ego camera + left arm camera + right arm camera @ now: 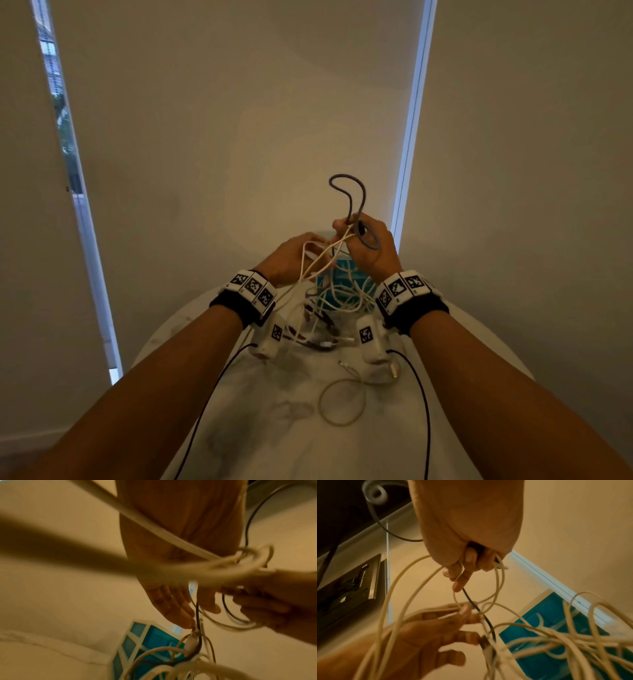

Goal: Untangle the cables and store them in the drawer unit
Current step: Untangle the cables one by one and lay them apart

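Cables: you are lifting the tangle of white cables (329,274) off the round table (191,329), centre of the head view, probably so the strands hang apart and show where they cross.
Right hand: your right hand (368,245) is clenching a dark grey cable (349,198) together with a few white strands, holding them higher than the rest; the grey loop is standing up above your fist, which is likely keeping it clear of the knot.
Left hand: your left hand (291,255) is reaching into the hanging strands just beside the right; in the left wrist view its fingers (173,605) are lying nearly straight and touching a white strand and a thin dark one, feeling for the crossing rather than grasping anything.
Loose cable: one pale cable (342,401) is lying coiled by itself lower on the table, apart from the tangle and seemingly already freed.
Drawer unit: the teal drawer unit (342,281) is sitting behind the tangle at the table's far edge, with strands draping over its front; you are not yet storing anything in it, as far as can be seen.
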The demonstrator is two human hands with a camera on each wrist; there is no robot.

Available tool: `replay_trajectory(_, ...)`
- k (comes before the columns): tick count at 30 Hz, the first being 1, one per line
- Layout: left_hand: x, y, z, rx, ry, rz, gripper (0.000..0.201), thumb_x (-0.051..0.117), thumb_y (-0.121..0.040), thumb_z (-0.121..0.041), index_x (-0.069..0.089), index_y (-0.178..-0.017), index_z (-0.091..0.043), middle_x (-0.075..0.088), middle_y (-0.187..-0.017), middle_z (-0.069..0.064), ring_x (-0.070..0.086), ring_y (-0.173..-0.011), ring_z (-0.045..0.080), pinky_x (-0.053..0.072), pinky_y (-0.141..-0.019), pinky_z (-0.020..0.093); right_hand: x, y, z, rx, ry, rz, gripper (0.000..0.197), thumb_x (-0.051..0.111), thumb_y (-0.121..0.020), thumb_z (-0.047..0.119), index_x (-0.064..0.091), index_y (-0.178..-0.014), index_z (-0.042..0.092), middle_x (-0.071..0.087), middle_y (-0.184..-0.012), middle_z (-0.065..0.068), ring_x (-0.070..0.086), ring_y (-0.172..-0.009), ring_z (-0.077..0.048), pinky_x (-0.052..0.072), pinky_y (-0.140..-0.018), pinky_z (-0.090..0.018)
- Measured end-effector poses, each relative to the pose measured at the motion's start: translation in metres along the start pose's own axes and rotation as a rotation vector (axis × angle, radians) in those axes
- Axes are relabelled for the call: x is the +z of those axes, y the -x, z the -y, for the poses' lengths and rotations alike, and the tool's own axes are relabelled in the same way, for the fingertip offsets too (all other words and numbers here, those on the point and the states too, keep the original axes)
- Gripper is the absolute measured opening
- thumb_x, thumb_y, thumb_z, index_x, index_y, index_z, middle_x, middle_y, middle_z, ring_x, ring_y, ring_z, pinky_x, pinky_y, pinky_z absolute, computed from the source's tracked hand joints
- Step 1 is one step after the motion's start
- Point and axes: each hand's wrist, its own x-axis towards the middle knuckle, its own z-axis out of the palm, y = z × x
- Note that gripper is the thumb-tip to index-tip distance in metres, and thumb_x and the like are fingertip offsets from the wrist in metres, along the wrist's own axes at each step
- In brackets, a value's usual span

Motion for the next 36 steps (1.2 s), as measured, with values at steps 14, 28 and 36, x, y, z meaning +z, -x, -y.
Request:
replay_trajectory(14, -0.007, -0.011, -0.015, 0.087, 0.149, -0.268, 0.046, 0.092, -0.082, -0.018, 0.075, -0.124, -0.015, 0.079, -0.093, 0.017, 0.079, -0.082, 0.022, 0.066, -0.077, 0.037, -0.006, 0.011, -0.015, -0.087, 0.192, 0.024, 0.034, 0.077, -0.089, 0.052, 0.072, -0.097, 0.02, 0.075, -0.086, 0.002, 0.072, -0.079, -0.019, 0.06, -0.073, -0.044)
replay_trajectory(28, 0.001, -0.001, -0.043, 0.314, 0.132, -0.25, 0.034, 0.094, -0.079, -0.015, 0.079, -0.109, -0.017, 0.08, -0.097, 0.002, 0.078, -0.093, 0.019, 0.064, -0.089, 0.038, 0.014, 0.017, -0.012, 0.054, 0.738, 0.069, 0.023, 0.069, -0.099, 0.038, 0.073, -0.097, 0.015, 0.07, -0.091, -0.009, 0.068, -0.084, -0.032, 0.06, -0.076, -0.042)
replay_trajectory(36, 0.012, 0.005, 0.002, 0.032, 0.125, -0.006, 0.027, 0.076, -0.098, -0.014, 0.074, -0.124, -0.013, 0.079, -0.105, 0.004, 0.077, -0.096, 0.024, 0.059, -0.074, 0.023, -0.013, 0.003, 0.014, 0.05, 0.268, -0.082, 0.023, 0.075, -0.093, 0.047, 0.077, -0.076, 0.031, 0.073, -0.064, 0.013, 0.066, -0.069, 0.0, 0.043, -0.061, -0.021)
